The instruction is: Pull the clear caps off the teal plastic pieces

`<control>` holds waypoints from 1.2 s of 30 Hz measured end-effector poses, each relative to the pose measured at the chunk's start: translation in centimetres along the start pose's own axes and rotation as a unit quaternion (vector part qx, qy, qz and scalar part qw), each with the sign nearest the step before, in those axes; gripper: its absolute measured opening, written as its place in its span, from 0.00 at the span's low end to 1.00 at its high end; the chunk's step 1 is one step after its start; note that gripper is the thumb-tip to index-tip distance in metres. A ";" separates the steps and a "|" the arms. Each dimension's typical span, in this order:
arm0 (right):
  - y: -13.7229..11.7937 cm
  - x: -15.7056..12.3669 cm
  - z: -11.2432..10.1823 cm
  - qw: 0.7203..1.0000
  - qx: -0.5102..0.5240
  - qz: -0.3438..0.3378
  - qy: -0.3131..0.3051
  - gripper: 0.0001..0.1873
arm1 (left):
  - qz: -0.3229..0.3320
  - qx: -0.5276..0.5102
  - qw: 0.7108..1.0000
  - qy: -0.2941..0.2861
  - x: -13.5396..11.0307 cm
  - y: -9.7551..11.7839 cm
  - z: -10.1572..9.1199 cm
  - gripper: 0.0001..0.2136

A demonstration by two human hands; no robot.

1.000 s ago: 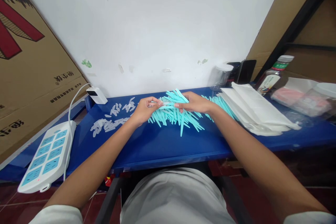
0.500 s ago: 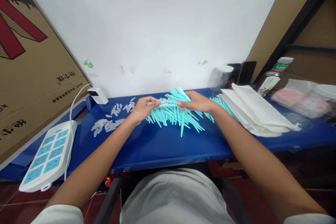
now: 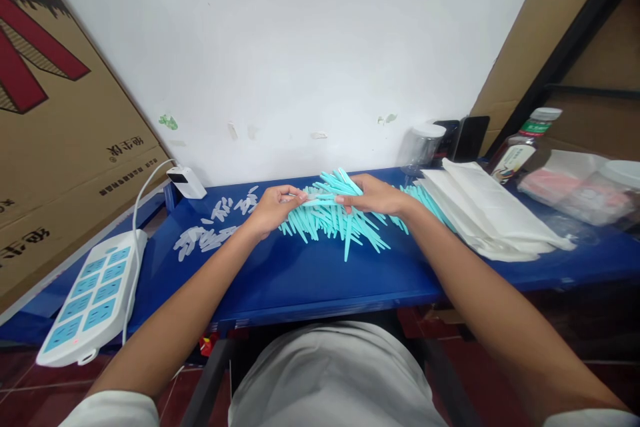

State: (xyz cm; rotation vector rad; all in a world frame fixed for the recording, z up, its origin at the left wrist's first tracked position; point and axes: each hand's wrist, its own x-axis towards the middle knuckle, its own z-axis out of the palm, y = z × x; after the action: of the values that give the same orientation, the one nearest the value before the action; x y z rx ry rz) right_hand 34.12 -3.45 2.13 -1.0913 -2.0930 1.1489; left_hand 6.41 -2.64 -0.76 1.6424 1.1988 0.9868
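My right hand (image 3: 373, 195) is closed around a small bundle of slim teal plastic sticks (image 3: 339, 181), held fanned out with their tips up and to the left. One teal stick (image 3: 323, 200) lies level between my two hands. At its left end, my left hand (image 3: 280, 207) pinches it between thumb and fingers. A whitish, see-through bit shows at those fingertips, too small to make out clearly. Right below both hands spreads a loose pile of the same teal sticks (image 3: 320, 221). Small clear plastic pieces (image 3: 200, 238) lie scattered left of my left hand.
The blue table (image 3: 320, 280) meets a white wall board behind. To the left are a power strip (image 3: 93, 297) and a white box-shaped device (image 3: 187, 182). White bags (image 3: 493, 210), a clear jar (image 3: 424, 147) and a bottle (image 3: 523, 143) stand or lie at right.
My left fingertips have shifted slightly right onto the end of the level stick. The clear piece seen there before is now mostly hidden. My right hand keeps its bundle.
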 end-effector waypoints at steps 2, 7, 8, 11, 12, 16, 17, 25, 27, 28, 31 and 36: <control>0.0 0.1 0.3 1.000 -0.002 -0.012 -0.006 0.25 | 0.010 0.007 1.000 -0.006 -0.2 0.2 0.2 0.21; 0.2 0.5 1.3 0.999 -0.002 -0.040 -0.026 0.24 | 0.034 0.003 0.999 -0.027 -0.7 0.4 0.8 0.20; 0.3 0.6 1.5 0.999 -0.004 -0.044 -0.028 0.24 | 0.032 -0.002 0.999 -0.029 -0.7 0.4 0.9 0.20; 0.5 0.8 1.7 0.998 -0.006 -0.049 -0.030 0.25 | 0.012 -0.026 0.999 -0.030 -0.8 0.3 1.1 0.19; 0.5 0.9 1.7 0.998 -0.004 -0.049 -0.030 0.25 | 0.001 -0.041 0.999 -0.029 -0.7 0.2 1.2 0.19; 0.7 0.9 1.5 0.999 0.012 -0.033 -0.007 0.25 | -0.072 -0.160 0.984 -0.022 0.0 -0.2 1.3 0.16; 0.7 0.9 1.4 1.000 0.013 -0.028 0.006 0.25 | -0.100 -0.210 0.973 -0.010 0.3 -0.3 1.2 0.15; 0.3 0.2 0.3 0.996 0.021 0.020 0.083 0.23 | -0.213 -0.404 0.882 0.119 2.1 -0.7 -1.6 0.08; 0.3 0.2 0.3 0.996 0.025 0.017 0.080 0.22 | -0.209 -0.418 0.874 0.131 2.0 -0.5 -1.6 0.05; 0.3 0.2 0.4 0.996 0.027 0.017 0.079 0.22 | -0.203 -0.427 0.871 0.134 2.0 -0.5 -1.5 0.04; 0.3 0.3 0.6 0.997 0.031 0.018 0.073 0.23 | -0.185 -0.457 0.861 0.124 1.8 -0.5 -1.0 0.11; 0.3 0.3 0.5 0.997 0.025 0.021 0.076 0.23 | -0.179 -0.455 0.868 0.080 1.8 -0.8 -0.6 0.21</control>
State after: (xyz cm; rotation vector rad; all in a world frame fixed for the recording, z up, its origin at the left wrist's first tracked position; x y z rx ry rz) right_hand 33.68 -3.29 1.65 -1.1669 -1.9230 1.0962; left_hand 6.06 -0.70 -1.12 0.5766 0.8652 1.1955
